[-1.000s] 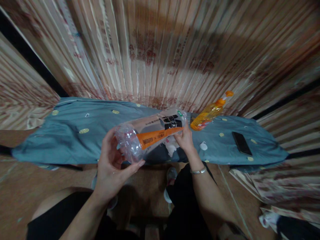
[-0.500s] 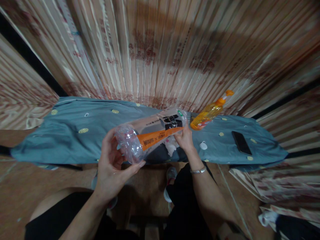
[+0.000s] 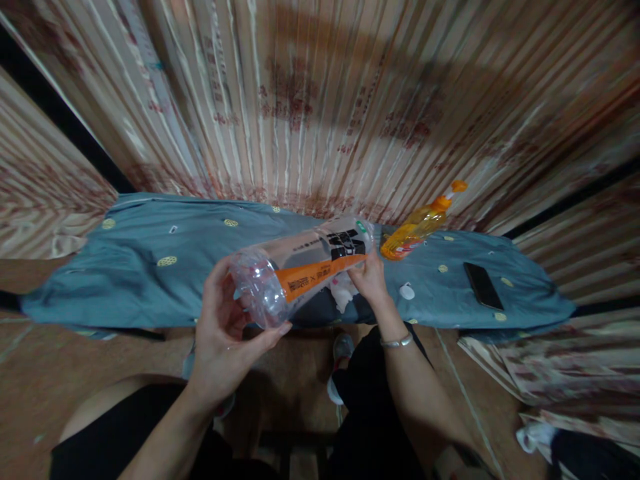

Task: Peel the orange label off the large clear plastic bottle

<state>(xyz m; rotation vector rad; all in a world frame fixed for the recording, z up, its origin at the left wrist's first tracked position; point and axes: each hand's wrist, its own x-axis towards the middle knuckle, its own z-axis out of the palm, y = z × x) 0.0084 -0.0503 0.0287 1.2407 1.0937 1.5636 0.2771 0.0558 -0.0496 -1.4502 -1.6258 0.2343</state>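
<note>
A large clear plastic bottle (image 3: 300,267) with an orange and black label lies tilted in the air over the cloth-covered table. My left hand (image 3: 225,333) grips its ribbed bottom end, thumb below and fingers behind. My right hand (image 3: 369,273), with a silver bracelet at the wrist, holds the other end, where some fingers are hidden behind the bottle. Under the bottle, beside my right hand, is a crumpled white thing (image 3: 343,292). A white cap-like piece (image 3: 407,291) rests on the cloth to the right of that hand.
An orange pump bottle (image 3: 415,232) stands at the back of the blue cloth (image 3: 125,267). A black phone (image 3: 483,287) lies at the right. Pleated curtains (image 3: 320,100) hang behind and at both sides. A person's white shoe (image 3: 533,437) shows at the lower right.
The bottle has rolled slightly about its length, so the lettering on its orange label has shifted. Both hands stay in nearly the same place.
</note>
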